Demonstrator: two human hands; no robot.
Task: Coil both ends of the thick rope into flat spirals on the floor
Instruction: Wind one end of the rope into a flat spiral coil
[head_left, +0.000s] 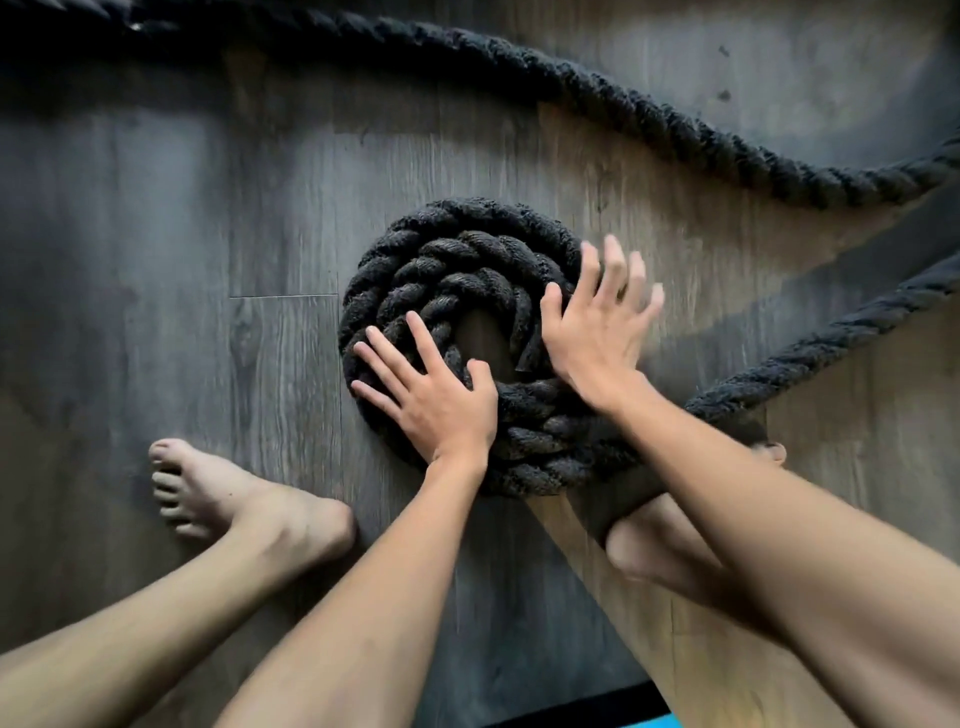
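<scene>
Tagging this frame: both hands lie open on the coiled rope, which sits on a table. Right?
No: head view shows the coiled rope on the wood floor, not a table. The left hand and right hand do lie open on it.

The rope (467, 223) is charcoal black, with a diagonal twisted-strand pattern along its length. The inner turns of its coil show a dull brownish tinge on the raised strands. The floor (182, 234) is grey-brown planking with streaky wood grain and darker knot marks. At the bottom edge lies a bright turquoise strip (660, 721), possibly a mat.
</scene>
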